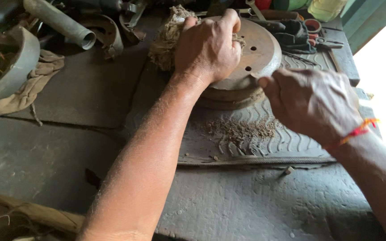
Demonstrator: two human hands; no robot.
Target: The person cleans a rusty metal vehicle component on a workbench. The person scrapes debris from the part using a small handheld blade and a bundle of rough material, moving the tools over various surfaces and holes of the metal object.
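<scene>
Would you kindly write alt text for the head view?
A left hand presses a frayed fibre wad onto a rusty round metal drum while the right hand grips its rim, on a grooved rubber mat strewn with rust crumbs.

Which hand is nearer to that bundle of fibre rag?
Left. The left hand grips the fibre rag on the metal drum; the right hand rests at the drum's near edge, apart from the rag.

Dark grimy workbench [59, 151]: ribbed rubber mat [246, 143] with rust crumbs [240, 129], brake drum [251, 67] on mat, rag [23, 89], metal pipe [61, 22].
</scene>
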